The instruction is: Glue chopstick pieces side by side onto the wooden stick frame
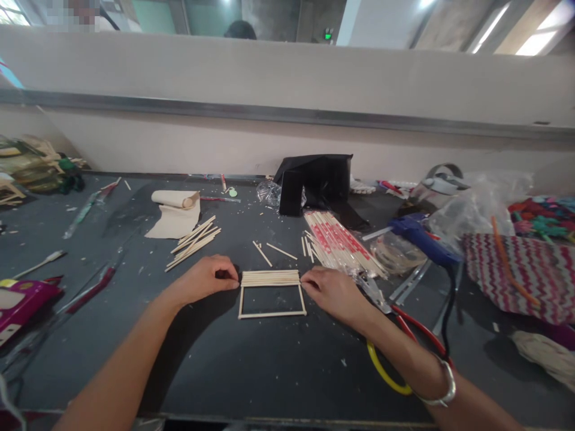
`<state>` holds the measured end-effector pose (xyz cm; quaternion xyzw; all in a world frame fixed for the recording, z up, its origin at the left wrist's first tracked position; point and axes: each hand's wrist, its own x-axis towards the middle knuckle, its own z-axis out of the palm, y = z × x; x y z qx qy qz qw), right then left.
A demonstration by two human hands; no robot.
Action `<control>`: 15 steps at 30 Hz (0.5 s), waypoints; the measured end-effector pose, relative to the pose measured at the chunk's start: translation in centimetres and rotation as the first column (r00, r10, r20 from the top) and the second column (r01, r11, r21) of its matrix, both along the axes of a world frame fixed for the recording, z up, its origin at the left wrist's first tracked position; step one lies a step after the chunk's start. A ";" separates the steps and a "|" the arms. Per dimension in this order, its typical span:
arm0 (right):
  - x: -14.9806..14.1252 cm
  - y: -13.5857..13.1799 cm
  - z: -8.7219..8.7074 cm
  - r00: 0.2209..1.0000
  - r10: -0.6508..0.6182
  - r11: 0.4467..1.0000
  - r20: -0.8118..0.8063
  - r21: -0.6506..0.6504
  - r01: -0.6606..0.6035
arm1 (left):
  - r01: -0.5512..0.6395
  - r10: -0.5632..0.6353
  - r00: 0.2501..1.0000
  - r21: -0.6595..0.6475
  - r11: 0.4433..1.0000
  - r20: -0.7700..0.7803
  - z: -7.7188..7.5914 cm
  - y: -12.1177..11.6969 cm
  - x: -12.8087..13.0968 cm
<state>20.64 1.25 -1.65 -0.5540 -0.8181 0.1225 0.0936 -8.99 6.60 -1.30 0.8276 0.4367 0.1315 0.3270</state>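
Stick frame [272, 315]: rectangular, pale wood, flat on the dark worktop [251, 371], between the fingers [231, 281] of both hands. Far portion covered by parallel sticks [270, 278] laid side by side, ends slightly uneven. Near portion open; near corners show slight stick overhang.

Daylight is glaring through the upper-right windows [539, 42], soft shadows are darkening the dark surface [278, 365], and wide-angle distortion is stretching the blurry edges.

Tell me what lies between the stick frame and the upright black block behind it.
Two longer loose sticks and some tiny scraps lie between the frame and the block, seen in the head view.
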 end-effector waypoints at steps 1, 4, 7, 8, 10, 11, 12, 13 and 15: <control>0.0 0.0 0.0 1.000 0.001 1.000 -0.001 0.004 -0.001 | 0.005 -0.005 1.000 0.003 1.000 0.001 -0.1 0.0 0.1; -0.2 0.0 -0.1 1.000 -0.001 1.000 0.011 0.017 0.001 | -0.003 0.003 1.000 0.001 1.000 -0.002 -0.3 0.0 0.2; -0.2 0.0 0.0 1.000 -0.007 1.000 0.019 0.011 0.007 | -0.013 0.013 1.000 -0.003 1.000 0.005 -0.3 0.0 0.2; -0.2 0.0 0.1 1.000 -0.009 1.000 0.016 0.008 0.009 | -0.015 0.015 1.000 -0.008 1.000 0.009 -0.2 0.0 0.1; -0.1 0.0 0.2 1.000 -0.013 1.000 -0.002 0.005 0.013 | -0.032 0.033 0.999 -0.027 0.999 0.016 -0.1 -0.1 0.0; 0.0 0.1 0.3 1.000 -0.019 1.000 -0.019 0.010 0.019 | -0.052 0.052 0.998 -0.034 0.998 0.023 -0.1 -0.1 0.0; 0.0 0.1 0.3 0.999 -0.027 0.999 -0.043 0.021 0.028 | -0.073 0.074 0.997 -0.032 0.997 0.033 0.0 -0.2 0.0; 0.0 0.1 0.3 0.997 -0.036 0.999 -0.071 0.034 0.038 | -0.095 0.096 0.994 -0.018 0.995 0.049 0.0 -0.3 0.0; -0.1 0.2 0.2 0.990 -0.050 0.997 -0.129 0.053 0.057 | -0.125 0.123 0.989 0.018 0.992 0.087 0.0 -0.5 0.3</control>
